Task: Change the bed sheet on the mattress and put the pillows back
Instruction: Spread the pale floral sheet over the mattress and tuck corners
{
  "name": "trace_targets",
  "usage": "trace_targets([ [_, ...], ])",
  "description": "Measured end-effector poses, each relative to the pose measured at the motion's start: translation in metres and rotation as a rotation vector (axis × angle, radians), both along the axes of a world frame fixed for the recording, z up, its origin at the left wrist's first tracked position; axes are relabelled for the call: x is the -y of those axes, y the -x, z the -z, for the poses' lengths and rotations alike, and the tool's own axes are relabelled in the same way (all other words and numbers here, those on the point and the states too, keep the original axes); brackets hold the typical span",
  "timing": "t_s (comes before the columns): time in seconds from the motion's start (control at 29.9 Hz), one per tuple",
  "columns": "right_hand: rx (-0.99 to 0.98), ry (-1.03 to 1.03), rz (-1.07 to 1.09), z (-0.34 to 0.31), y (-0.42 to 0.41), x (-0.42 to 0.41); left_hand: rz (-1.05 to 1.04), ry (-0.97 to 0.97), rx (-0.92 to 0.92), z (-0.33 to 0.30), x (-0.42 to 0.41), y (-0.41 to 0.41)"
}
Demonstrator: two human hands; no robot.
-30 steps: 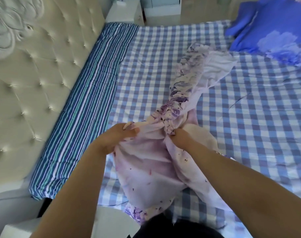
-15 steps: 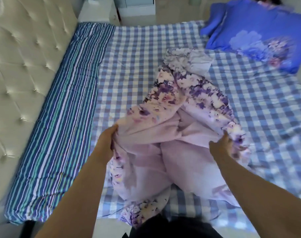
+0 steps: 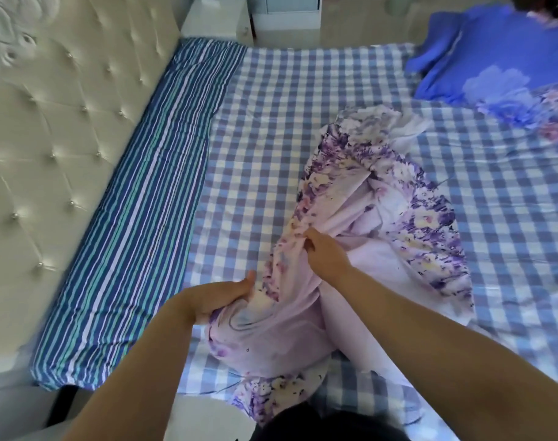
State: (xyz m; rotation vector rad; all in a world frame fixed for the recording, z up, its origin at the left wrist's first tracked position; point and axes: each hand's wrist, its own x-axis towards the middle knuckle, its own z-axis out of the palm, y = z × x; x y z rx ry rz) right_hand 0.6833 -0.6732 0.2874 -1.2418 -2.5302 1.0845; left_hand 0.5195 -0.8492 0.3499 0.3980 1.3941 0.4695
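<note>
A pale lilac cloth with purple flower print (image 3: pixel 382 198) lies bunched on the blue-and-white checked sheet (image 3: pixel 287 106) that covers the mattress. My left hand (image 3: pixel 217 297) grips the near left end of the cloth. My right hand (image 3: pixel 322 253) pinches a gathered fold of it a little farther in. A blue floral pillow (image 3: pixel 500 68) lies at the far right corner of the bed.
A striped blue, teal and white layer (image 3: pixel 137 218) shows along the mattress edge beside the cream tufted headboard (image 3: pixel 48 138). A white bedside cabinet (image 3: pixel 217 23) stands beyond the bed's far corner. Another white surface (image 3: pixel 207 418) sits just below my arms.
My right hand has moved left from the cloth's right edge to a fold near its middle. The cloth, spread wide half a second ago, is gathered narrower. My left hand keeps its grip.
</note>
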Motion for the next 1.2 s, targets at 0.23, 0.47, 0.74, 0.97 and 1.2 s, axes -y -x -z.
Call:
trace_targets([
  [0.23,-0.263,0.727,-0.116,-0.061,0.006,0.041,-0.305,0.016,0.011,0.046,-0.069,0.011],
  [0.47,-0.155,1.168,0.122,-0.04,-0.021,0.047,-0.165,-0.173,-0.524,0.052,-0.124,-0.02],
  [0.74,-0.425,1.279,0.835,-0.002,0.0,-0.037,0.025,-0.375,0.054,-0.02,-0.061,-0.015],
  [0.97,0.001,0.32,0.108,-0.034,0.054,-0.005,-0.322,-0.177,-0.293,-0.004,-0.013,0.03],
  [1.2,-0.027,0.495,-0.45,-0.025,0.044,0.059,-0.101,-0.094,-0.664,0.022,-0.057,0.01],
])
